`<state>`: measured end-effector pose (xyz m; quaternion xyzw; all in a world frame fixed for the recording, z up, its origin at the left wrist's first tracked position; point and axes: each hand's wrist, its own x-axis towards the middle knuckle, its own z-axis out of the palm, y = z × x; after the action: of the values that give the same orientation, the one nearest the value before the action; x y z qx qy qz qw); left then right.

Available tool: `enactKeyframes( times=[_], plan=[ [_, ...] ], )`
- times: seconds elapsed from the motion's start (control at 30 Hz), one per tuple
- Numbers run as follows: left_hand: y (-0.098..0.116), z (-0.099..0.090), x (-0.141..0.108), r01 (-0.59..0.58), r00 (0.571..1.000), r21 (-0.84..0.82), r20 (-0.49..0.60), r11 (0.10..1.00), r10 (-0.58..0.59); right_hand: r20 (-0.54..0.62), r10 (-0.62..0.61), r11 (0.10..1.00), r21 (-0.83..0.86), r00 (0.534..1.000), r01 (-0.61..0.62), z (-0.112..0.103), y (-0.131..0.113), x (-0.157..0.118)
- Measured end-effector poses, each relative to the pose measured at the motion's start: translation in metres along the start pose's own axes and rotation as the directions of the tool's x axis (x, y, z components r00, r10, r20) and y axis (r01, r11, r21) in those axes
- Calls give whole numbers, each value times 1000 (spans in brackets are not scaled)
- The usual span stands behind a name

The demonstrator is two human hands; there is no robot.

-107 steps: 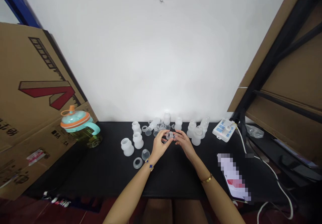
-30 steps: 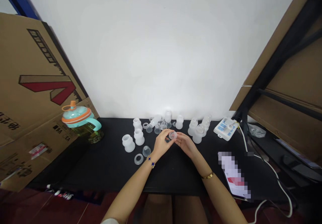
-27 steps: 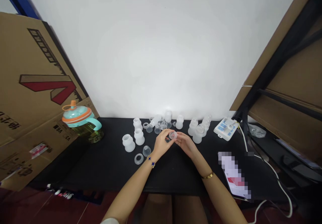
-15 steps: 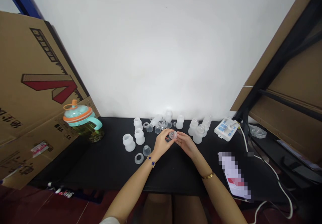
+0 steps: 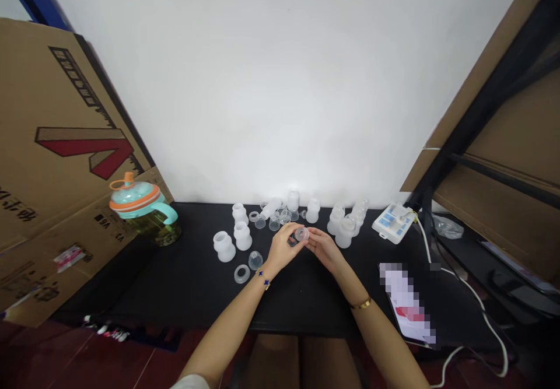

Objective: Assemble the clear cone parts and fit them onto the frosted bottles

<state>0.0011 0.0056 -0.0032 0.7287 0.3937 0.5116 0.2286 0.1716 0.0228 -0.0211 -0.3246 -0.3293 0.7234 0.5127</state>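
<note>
Both my hands meet over the black table (image 5: 184, 295), closed on a small translucent bottle collar (image 5: 301, 234). A nipple seems to sit inside it, though fingers cover part. My left hand (image 5: 282, 248) grips its left side and my right hand (image 5: 324, 250) pinches its right edge. Left of my left wrist lie a clear domed cap (image 5: 255, 260) and a loose collar ring (image 5: 241, 274). Several open white bottles (image 5: 224, 247) stand farther left. Beyond my hands are clear caps (image 5: 274, 221) in a cluster. Bottles fitted with tops (image 5: 345, 231) stand to the right.
A teal-lidded jug (image 5: 146, 211) stands at the left by a large cardboard box (image 5: 65, 173). On the right are a white power strip (image 5: 394, 223), its cable (image 5: 470, 295) and a phone (image 5: 406, 307). The white wall (image 5: 289, 97) rises behind the table.
Both hands stay in nearly the same place with the collar between them. The collar's tilt has shifted very slightly; nothing else has visibly moved.
</note>
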Motion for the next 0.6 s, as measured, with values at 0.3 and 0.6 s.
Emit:
enactKeyframes(
  times=[0.3,0.6],
  plan=[
    [1,-1,0,-3,1000,18,1,1000,3,21,1,1000,-6,1000,-1,1,-3,-2],
    [0,0,0,-1,1000,22,-4,1000,1,38,15,1000,12,999,-16,5,-8,-6]
  ],
)
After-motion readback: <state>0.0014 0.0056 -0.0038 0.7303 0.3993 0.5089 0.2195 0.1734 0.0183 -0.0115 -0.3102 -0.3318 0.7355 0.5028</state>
